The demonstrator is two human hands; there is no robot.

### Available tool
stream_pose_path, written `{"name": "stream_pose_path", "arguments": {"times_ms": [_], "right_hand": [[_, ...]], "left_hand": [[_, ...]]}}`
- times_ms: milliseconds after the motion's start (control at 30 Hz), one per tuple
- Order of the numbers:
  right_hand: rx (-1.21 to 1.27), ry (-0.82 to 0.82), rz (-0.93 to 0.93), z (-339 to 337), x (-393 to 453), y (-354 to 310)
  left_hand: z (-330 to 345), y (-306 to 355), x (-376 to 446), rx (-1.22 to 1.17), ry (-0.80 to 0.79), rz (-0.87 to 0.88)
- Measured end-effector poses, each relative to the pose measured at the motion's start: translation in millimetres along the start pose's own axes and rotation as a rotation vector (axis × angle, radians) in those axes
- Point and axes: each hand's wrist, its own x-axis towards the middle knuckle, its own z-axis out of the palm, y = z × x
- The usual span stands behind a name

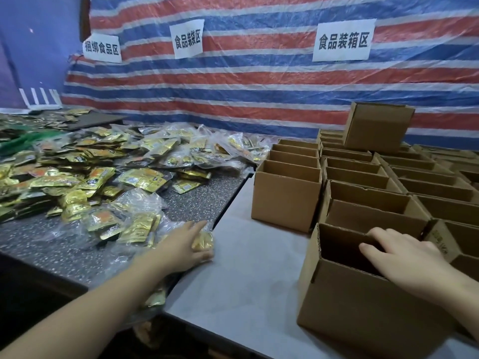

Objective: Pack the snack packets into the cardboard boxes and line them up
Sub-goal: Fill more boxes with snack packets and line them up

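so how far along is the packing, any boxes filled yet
Done: open boxes are lined up, none visibly filled. In hand: the left hand touches a bagged packet bundle; the right hand rests on the nearest box. Left: the packet pile.

Left hand [185,243] motion-blurred, covering part of clear bag of gold packets [203,240]; whether fingers are gripping it, cannot tell. Right hand [404,257] hiding far rim of nearest cardboard box [363,307]; fingertips blurring into dark interior, contents not showing. Box rows [427,177] running off right edge, count unclear. Speckled dark table [51,244] and packet heap [77,177] cut off at left edge. Print on packets too small to read. Packets under left forearm mostly hidden
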Motion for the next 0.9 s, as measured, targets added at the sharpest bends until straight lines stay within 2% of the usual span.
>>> {"name": "stream_pose_path", "arguments": {"times_ms": [100, 200, 333, 400, 533, 633, 700, 767, 900], "right_hand": [[-0.01, -0.005, -0.005, -0.2, 0.7, 0.4], [0.014, -0.004, -0.005, -0.8, 0.8, -1.2], [0.009, -0.007, -0.008, -4.6, -2.1, -2.7], [0.023, 0.017, -0.015, -5.5, -4.5, -3.8], [0.126, 0.032, 0.033, -7.9, -10.6, -7.4], [0.432, 0.065, 0.112, -21.9, -15.0, -8.9], [0.67, 0.151, 0.094, -38.6, -17.8, -7.9], [0.788, 0.187, -0.031, -57.4, -20.0, -6.3], [1.011, 0.031, -0.336, -87.2, -20.4, -11.7]], "left_hand": [[9.5, -6.6, 10.2, 0.116, -0.057, -0.063], [9.1, -11.4, 20.9, 0.263, -0.06, -0.055], [9.3, -6.2, 29.1, 0.243, -0.051, -0.068], [4.8, 6.2, 35.0, 0.17, 0.016, -0.068], [-33.7, 72.1, 42.3, -0.202, 0.324, 0.094], [-80.6, 148.6, 31.0, -0.55, 0.481, 0.262], [-105.0, 196.6, 17.3, -0.732, 0.482, 0.384], [-122.5, 238.0, 4.6, -0.875, 0.449, 0.492], [-141.9, 301.7, -7.9, -1.31, 0.159, 0.58]]}}
